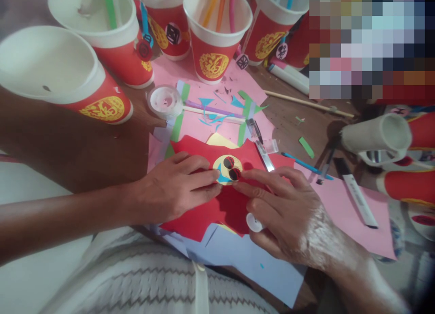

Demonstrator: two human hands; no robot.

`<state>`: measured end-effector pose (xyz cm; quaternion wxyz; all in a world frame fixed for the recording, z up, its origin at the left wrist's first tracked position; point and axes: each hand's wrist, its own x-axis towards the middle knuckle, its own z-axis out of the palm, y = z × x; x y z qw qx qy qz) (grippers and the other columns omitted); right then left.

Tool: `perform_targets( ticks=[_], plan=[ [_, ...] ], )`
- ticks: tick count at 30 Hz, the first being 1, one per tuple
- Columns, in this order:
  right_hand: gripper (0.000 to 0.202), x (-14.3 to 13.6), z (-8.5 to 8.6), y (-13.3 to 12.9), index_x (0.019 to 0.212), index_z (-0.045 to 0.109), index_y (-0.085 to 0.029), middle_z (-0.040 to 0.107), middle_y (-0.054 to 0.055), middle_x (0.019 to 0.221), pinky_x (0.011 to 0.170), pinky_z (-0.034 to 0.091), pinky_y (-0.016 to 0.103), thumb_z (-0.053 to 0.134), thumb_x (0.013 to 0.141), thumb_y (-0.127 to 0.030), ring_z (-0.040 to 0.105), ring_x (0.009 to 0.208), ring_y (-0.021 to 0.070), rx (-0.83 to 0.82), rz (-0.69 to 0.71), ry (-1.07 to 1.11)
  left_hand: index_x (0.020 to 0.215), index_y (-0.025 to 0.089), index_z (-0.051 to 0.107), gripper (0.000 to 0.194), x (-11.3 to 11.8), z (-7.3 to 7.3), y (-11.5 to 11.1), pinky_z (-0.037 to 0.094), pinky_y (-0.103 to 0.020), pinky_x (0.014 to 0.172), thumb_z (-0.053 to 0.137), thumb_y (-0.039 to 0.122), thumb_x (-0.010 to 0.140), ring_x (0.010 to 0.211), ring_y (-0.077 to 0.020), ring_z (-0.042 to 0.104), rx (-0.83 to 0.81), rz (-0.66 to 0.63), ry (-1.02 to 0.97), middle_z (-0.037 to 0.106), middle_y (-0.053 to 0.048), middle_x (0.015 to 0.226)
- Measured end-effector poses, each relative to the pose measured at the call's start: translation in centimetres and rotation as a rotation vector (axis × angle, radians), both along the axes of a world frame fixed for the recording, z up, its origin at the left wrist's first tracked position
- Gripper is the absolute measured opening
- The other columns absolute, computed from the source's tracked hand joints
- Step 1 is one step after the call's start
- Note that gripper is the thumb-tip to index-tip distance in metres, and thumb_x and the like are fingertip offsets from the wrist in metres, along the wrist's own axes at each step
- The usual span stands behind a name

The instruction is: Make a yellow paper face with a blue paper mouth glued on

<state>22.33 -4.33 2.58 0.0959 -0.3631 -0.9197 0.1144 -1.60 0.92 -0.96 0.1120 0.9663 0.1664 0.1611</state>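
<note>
A small round yellow paper face (221,168) with two black-and-red circles and a blue piece lies on red paper (210,214). My left hand (176,182) rests on the red paper, its fingertips touching the left edge of the face. From the right, my right hand (282,205) reaches in with its fingers apart, the fingertips at the face's right side. A small white round object (254,222) is tucked against the lower fingers of my right hand, which seem curled around it. Under the red paper lie blue-grey sheets (265,268) and pink paper (353,214).
Red-and-white paper cups (217,37) stand along the back and left, some with straws. A tape roll (165,101), blue scraps (214,117), a box cutter (265,155), a marker (356,196), a blue stick (302,163) and a wooden stick (309,103) lie about. A whitish mug (377,132) is at right.
</note>
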Motion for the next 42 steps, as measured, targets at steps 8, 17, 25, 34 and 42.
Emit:
perform_targets(
  ticks=[8,17,25,34,42],
  plan=[
    [0.008,-0.3,-0.3,-0.1,0.072,0.056,-0.019,0.068,0.007,0.114,0.091,0.035,0.046,0.052,0.078,-0.02,0.054,0.114,0.0278,0.008,0.004,0.06,0.108,0.015,0.059,0.027,-0.5,-0.5,0.3,0.042,-0.035,0.083,0.037,0.015,0.092,0.101,-0.0208,0.052,-0.023,-0.031,-0.06,0.066,-0.005,0.108],
    [0.004,-0.8,-0.7,0.0,0.072,0.055,-0.017,0.066,0.009,0.116,0.093,0.034,0.049,0.053,0.076,-0.018,0.052,0.116,0.0294,-0.023,0.014,0.066,0.106,0.013,0.059,0.022,-0.2,-0.3,0.1,0.041,-0.035,0.082,0.042,0.014,0.091,0.098,-0.0211,0.053,-0.059,0.016,-0.059,0.067,-0.004,0.108],
    [0.005,-1.4,-1.1,-0.4,0.075,0.055,-0.016,0.066,0.012,0.116,0.094,0.034,0.048,0.051,0.076,-0.018,0.051,0.118,0.03,0.007,0.038,0.086,0.098,0.015,0.063,0.023,-0.2,-0.6,0.1,0.042,-0.033,0.079,0.041,0.014,0.091,0.095,-0.0188,0.054,-0.093,0.038,-0.098,0.068,-0.004,0.105],
    [0.009,0.5,2.5,0.6,0.075,0.053,-0.02,0.069,0.006,0.108,0.094,0.034,0.046,0.054,0.068,-0.014,0.058,0.107,0.0275,-0.122,-0.085,0.218,0.096,0.017,0.063,0.021,-0.4,-0.6,0.5,0.046,-0.03,0.078,0.044,0.011,0.087,0.094,-0.0176,0.057,-0.065,0.025,-0.123,0.069,-0.001,0.106],
    [0.01,2.2,1.5,1.4,0.083,0.06,-0.023,0.065,0.005,0.086,0.083,0.044,0.043,0.052,0.083,-0.028,0.06,0.09,0.0264,-0.4,-0.512,0.946,0.11,0.015,0.056,0.031,-0.9,-1.0,0.4,0.05,-0.031,0.084,0.042,0.005,0.084,0.097,-0.0183,0.059,-0.066,0.051,-0.215,0.064,-0.01,0.11]
  ],
)
